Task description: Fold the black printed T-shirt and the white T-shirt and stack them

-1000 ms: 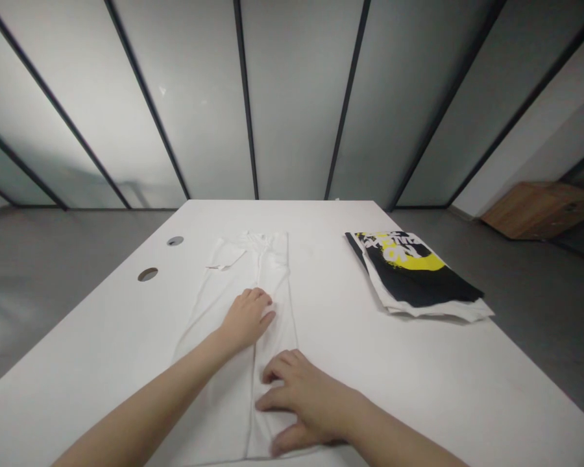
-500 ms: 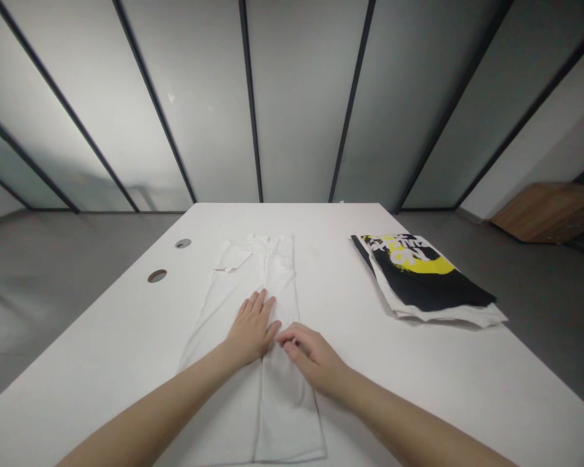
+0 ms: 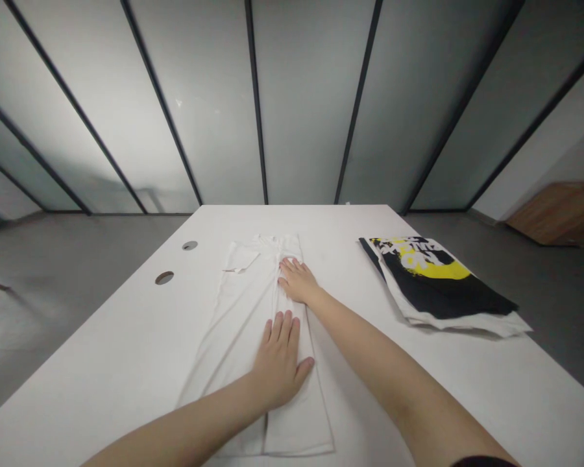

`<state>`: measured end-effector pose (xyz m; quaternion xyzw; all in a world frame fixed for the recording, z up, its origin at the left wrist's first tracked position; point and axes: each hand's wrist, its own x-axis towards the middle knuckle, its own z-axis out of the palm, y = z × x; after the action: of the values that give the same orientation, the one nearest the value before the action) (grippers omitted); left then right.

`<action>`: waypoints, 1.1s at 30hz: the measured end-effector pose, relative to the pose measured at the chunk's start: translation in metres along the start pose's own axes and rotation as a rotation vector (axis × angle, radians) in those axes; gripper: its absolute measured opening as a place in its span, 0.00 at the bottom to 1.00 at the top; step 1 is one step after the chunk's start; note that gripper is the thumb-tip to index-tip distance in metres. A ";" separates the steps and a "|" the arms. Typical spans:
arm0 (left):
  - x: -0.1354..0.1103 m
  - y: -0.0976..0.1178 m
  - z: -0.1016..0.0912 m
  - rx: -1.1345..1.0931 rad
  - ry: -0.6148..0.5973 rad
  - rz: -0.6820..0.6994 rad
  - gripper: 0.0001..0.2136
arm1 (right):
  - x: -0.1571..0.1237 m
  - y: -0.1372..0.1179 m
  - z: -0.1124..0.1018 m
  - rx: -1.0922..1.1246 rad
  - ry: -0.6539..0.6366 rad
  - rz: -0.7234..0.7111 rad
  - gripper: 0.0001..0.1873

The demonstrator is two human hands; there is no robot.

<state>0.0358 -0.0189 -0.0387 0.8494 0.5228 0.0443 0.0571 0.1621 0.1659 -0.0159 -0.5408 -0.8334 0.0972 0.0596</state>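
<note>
I stand at a white table [image 3: 418,389] with two round holes [image 3: 164,277] near its left edge. Frosted wall panels [image 3: 302,97] with dark frames rise behind it, above a grey floor, and a wooden cabinet [image 3: 559,220] sits far right.

The white garment [image 3: 238,324] lies mid-table, folded into a narrow strip. Its long axis runs straight away from me, the collar end at the far side. My left hand [image 3: 282,360] lies flat on the near half, fingers spread and gripping nothing. My right hand [image 3: 296,280] presses flat near the far end (also open-palmed). A folded black-and-yellow shirt [image 3: 442,285] lies well apart to the right.

My left forearm hides part of the near hem. The shirt's print is unreadable, and I cannot tell whether the flap [image 3: 241,259] at the far left is a sleeve.
</note>
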 end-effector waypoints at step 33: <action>-0.017 0.008 -0.061 -0.081 -0.060 -0.023 0.17 | -0.142 -0.008 0.013 -0.009 0.099 -0.187 0.29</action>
<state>0.0272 -0.0349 0.0226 0.8413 0.5283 0.0394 0.1074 0.2103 0.0315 -0.0255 -0.4650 -0.8767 0.0608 0.1070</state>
